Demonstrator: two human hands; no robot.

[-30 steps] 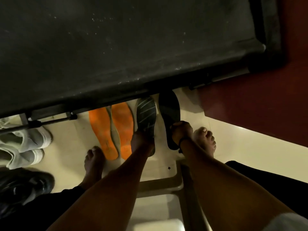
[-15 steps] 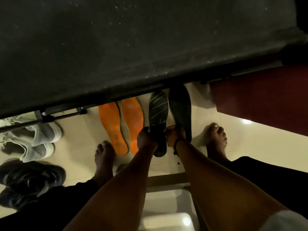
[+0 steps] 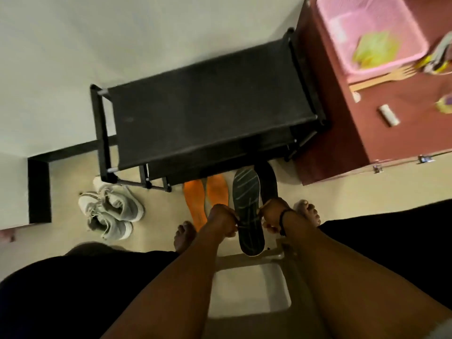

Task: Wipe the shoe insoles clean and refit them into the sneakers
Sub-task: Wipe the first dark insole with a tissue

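Since the earlier frame I have lifted the striped insole point(image 3: 247, 211) off the floor point(image 3: 159, 223); left hand point(image 3: 223, 220) and right hand point(image 3: 274, 212) each grasp one edge.

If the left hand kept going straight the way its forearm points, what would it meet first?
Probably the right-hand orange insole. The left hand, gripping the striped dark insole, points up-frame toward it, with the black shoe rack beyond. Depth is unclear: the hand may be raised above the floor and pass over it.
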